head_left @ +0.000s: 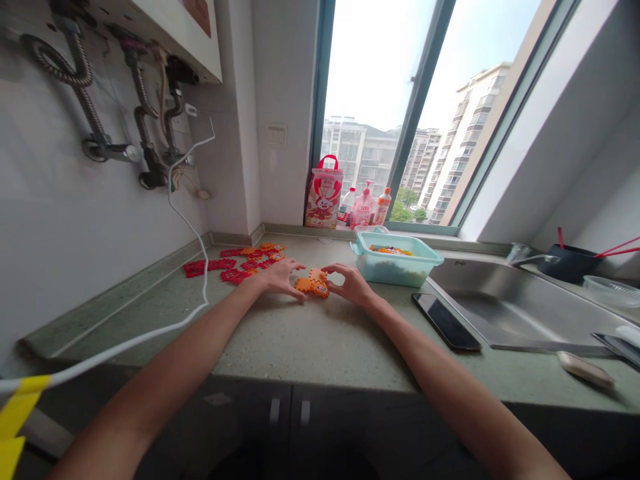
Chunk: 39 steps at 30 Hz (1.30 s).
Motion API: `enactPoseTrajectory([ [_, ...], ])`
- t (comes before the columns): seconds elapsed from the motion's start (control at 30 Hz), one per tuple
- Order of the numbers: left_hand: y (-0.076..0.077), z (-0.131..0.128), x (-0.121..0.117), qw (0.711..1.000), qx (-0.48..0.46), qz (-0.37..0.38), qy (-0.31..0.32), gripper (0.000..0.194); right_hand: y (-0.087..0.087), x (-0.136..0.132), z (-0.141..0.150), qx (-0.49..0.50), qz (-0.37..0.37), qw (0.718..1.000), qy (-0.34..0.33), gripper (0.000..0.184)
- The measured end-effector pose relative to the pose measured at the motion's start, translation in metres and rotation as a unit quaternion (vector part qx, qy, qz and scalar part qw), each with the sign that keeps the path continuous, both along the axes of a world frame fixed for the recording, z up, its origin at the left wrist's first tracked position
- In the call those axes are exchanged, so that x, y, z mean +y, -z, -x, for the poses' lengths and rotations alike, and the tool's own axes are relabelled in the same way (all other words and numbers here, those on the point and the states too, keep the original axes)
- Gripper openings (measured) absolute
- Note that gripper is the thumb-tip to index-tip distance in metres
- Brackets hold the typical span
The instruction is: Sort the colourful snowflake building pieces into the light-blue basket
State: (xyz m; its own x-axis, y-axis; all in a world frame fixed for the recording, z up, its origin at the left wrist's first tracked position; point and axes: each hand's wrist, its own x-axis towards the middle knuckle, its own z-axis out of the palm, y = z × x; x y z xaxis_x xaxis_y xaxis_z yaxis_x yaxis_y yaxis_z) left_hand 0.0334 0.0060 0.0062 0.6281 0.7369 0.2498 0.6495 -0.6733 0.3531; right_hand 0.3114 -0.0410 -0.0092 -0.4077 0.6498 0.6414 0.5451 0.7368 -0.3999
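Both of my hands rest on the green countertop (300, 340), gripping a small cluster of orange puzzle-like pieces (313, 283) between them. My left hand (280, 277) pinches the cluster's left side with curled fingers. My right hand (351, 283) pinches its right side the same way. Behind my left hand lie several red and orange pieces (235, 261) spread flat on the counter. A teal plastic tub (395, 261) holding more coloured pieces stands just behind my right hand.
A black phone (445, 321) lies right of my right arm, beside a steel sink (520, 300). A white cable (195, 267) hangs from the wall across the counter's left side. A red bag (324, 193) and bottles (364, 207) stand on the window sill.
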Motion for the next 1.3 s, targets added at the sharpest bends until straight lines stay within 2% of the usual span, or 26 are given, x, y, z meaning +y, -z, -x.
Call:
enactPoseTrajectory([
  [0.07, -0.003, 0.008, 0.002, 0.999, 0.026, -0.017, 0.003, 0.092, 0.0, 0.0, -0.001, -0.014, 0.009, 1.0, -0.004, 0.028],
  [0.2, -0.001, 0.015, 0.008, 0.999, 0.021, -0.025, 0.015, 0.058, -0.006, -0.003, -0.007, -0.066, 0.03, 0.997, -0.005, 0.022],
  [0.3, 0.003, 0.017, 0.011, 0.999, 0.011, -0.027, 0.02, 0.047, -0.009, -0.004, -0.011, -0.123, 0.063, 0.99, -0.01, 0.015],
  [0.47, 0.007, 0.019, 0.015, 0.999, -0.01, -0.022, 0.023, 0.047, -0.004, -0.001, -0.01, -0.135, 0.105, 0.985, 0.0, 0.021],
  [0.67, 0.006, 0.012, 0.013, 0.995, -0.057, -0.085, 0.022, 0.041, 0.002, 0.004, -0.011, -0.132, 0.091, 0.987, 0.015, 0.018],
  [0.83, 0.005, 0.004, 0.008, 0.994, -0.057, -0.087, 0.031, 0.039, -0.003, 0.005, -0.019, -0.133, 0.088, 0.986, 0.04, 0.022],
  [1.07, 0.005, 0.001, 0.007, 0.996, -0.04, -0.067, 0.039, 0.04, -0.005, 0.008, -0.023, -0.083, 0.075, 0.994, 0.017, 0.028],
  [1.17, 0.003, 0.003, 0.007, 0.996, -0.045, -0.068, 0.039, 0.038, 0.0, 0.01, -0.021, -0.075, 0.106, 0.992, -0.005, 0.034],
  [1.3, -0.002, 0.011, 0.008, 0.994, -0.073, -0.074, 0.021, 0.038, 0.007, 0.011, -0.014, -0.08, 0.138, 0.986, -0.039, 0.029],
])
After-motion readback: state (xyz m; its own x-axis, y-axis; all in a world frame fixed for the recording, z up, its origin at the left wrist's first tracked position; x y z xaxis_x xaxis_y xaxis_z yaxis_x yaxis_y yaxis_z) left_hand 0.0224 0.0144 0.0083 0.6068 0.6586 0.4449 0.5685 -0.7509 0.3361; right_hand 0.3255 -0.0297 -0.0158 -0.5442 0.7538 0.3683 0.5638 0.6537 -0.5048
